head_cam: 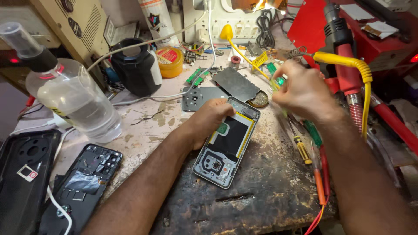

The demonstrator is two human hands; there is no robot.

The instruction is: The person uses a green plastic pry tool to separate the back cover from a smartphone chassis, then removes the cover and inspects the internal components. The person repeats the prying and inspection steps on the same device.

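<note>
An opened phone (226, 146) with its back removed lies on the worn bench, battery and camera module exposed. My left hand (209, 119) rests on the phone's upper left edge, fingers curled against it. My right hand (302, 89) is raised above and to the right of the phone, fingers pinched on a small clear green-tinted object (278, 82); what it is cannot be told. A dark back cover (204, 96) and a grey plate (235, 83) lie just behind the phone.
A clear plastic bottle (76, 102) stands at left. Another opened phone (85, 182) and a black case (24, 174) lie at lower left. Screwdrivers (311, 148) lie at right beside a red tool with yellow cable (348, 65). A black jar (135, 67) and yellow tin (170, 61) stand behind.
</note>
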